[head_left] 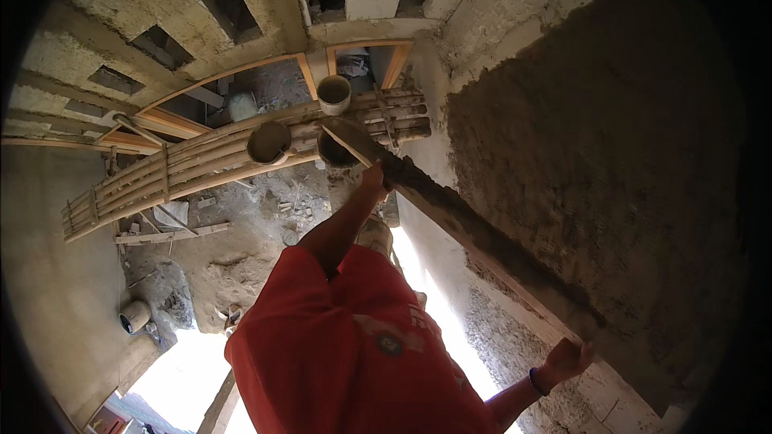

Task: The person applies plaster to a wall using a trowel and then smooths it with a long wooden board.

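Note:
A long wooden straightedge board [492, 264] runs aslant along the right-hand wall, from the scaffold side down to the lower right. Dark wet mortar lies thick along its upper edge. My left hand [375, 182] is closed round the board near its far end. Toward its near end, my right hand [565, 360] grips the lower edge, with a dark band on the wrist. Just above the board, wet brown plaster [595, 137] covers the wall. Part of the fingers of both hands is hidden.
A scaffold of lashed poles [217, 147] crosses ahead, bearing a pale bucket [334, 95], a mortar-filled bucket [269, 143] and a dark tub [338, 149] partly behind the board. Rubble [297, 210] lies on the floor below. A toppled bucket [135, 317] is at lower left.

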A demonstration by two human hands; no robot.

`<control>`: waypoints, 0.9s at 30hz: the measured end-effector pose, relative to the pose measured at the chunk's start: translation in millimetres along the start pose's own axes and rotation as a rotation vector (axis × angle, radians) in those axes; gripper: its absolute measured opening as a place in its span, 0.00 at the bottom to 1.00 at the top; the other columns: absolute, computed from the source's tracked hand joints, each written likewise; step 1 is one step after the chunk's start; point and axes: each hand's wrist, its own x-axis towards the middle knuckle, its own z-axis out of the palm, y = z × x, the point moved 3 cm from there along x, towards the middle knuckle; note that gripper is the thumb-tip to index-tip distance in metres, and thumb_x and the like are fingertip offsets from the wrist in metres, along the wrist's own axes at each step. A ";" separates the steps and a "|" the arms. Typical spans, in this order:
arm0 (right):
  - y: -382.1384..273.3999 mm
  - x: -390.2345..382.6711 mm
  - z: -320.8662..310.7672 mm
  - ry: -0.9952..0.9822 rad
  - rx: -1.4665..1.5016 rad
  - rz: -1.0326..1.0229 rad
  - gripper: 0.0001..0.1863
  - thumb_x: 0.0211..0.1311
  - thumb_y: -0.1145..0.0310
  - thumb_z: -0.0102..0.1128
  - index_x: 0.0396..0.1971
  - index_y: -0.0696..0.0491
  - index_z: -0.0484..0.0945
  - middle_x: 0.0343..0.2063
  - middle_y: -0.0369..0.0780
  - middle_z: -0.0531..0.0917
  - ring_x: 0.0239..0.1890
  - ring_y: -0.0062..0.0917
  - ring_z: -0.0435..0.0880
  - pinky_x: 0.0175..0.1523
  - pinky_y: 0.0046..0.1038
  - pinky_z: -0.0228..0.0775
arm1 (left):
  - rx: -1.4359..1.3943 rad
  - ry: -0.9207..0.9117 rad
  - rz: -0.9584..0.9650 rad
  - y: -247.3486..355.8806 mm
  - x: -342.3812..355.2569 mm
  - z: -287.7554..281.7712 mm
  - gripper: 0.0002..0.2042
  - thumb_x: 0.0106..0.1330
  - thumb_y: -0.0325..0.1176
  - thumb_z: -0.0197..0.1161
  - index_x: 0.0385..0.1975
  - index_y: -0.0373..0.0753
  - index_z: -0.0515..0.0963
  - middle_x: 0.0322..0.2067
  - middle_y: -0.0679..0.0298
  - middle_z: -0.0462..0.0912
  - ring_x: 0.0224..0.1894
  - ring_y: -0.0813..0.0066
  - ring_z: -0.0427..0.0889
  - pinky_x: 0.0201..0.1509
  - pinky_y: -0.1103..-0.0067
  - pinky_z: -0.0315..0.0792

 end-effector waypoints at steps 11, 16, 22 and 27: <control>199.8 81.0 148.1 -0.242 -1.150 -0.270 0.25 0.48 0.82 0.70 0.49 0.61 0.73 0.46 0.38 0.79 0.48 0.23 0.77 0.55 0.28 0.69 | -0.615 -0.132 0.112 32.2 54.8 -15.1 0.41 0.62 0.68 0.49 0.70 0.48 0.53 0.70 0.66 0.52 0.69 0.64 0.55 0.68 0.64 0.54; 256.1 72.6 232.6 -0.124 -0.660 0.079 0.28 0.49 0.79 0.73 0.49 0.63 0.70 0.45 0.41 0.78 0.47 0.24 0.76 0.55 0.28 0.70 | -0.591 -0.066 0.252 65.0 75.5 -42.1 0.47 0.60 0.72 0.43 0.73 0.50 0.40 0.73 0.64 0.37 0.74 0.62 0.39 0.73 0.62 0.36; 257.4 97.1 230.4 -0.121 -0.718 0.083 0.29 0.50 0.78 0.73 0.51 0.64 0.69 0.48 0.43 0.77 0.48 0.26 0.75 0.56 0.28 0.69 | -0.529 0.044 0.193 76.4 19.3 26.2 0.43 0.62 0.71 0.41 0.71 0.48 0.47 0.72 0.64 0.45 0.72 0.61 0.46 0.72 0.59 0.39; 261.3 95.2 246.1 -0.212 -0.664 0.096 0.30 0.50 0.77 0.73 0.53 0.64 0.68 0.48 0.42 0.76 0.48 0.26 0.75 0.57 0.28 0.68 | -0.235 -0.118 0.374 108.7 0.7 27.7 0.44 0.62 0.69 0.46 0.71 0.44 0.50 0.71 0.58 0.48 0.72 0.59 0.48 0.72 0.59 0.43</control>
